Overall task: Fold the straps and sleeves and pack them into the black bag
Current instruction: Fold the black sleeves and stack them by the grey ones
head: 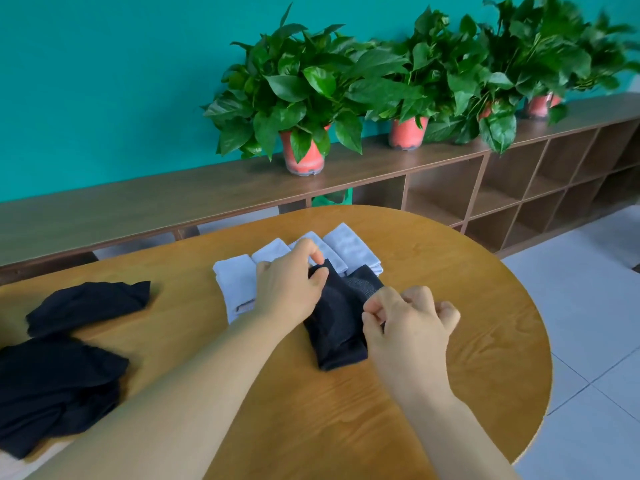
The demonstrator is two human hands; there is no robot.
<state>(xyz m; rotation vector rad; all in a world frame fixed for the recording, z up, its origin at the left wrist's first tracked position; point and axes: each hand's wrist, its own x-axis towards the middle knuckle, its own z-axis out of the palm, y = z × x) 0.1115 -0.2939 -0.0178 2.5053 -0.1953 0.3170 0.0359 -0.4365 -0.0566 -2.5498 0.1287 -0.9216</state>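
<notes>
Right now my left hand pinches the black sleeve at its far edge, my right hand grips its near side; white sleeves lie just beyond.

Round wooden table – warm grain, smooth satin sheen. Black knit sleeve – matt cloth, fine ribbed texture. Pale folded cloth sleeves soft, matt. Crumpled black fabric bag dull. Red plastic pots slightly glossy.
</notes>
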